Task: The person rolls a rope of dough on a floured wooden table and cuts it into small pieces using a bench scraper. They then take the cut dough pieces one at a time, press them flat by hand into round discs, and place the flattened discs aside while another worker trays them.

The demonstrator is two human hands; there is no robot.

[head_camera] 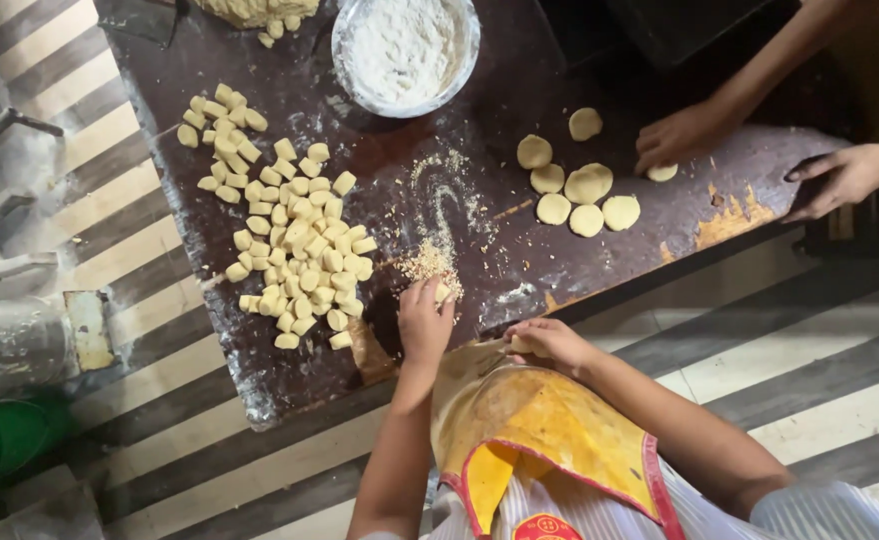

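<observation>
Fingers of the left hand (425,322) pinch a small pale dough piece (442,292) on the dark desk (519,250); the right hand (549,343) curls around another, nearer the body.

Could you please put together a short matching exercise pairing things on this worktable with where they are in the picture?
Things:
1. bowl of flour
2. heap of cut dough pieces
3. flattened dough rounds
4. left hand

Places:
A. right part of the table, by another person's hands
B. far edge, top centre
C. left part of the table
D. near edge, at a small crumb pile

Pairs: 1-B, 2-C, 3-A, 4-D
</observation>
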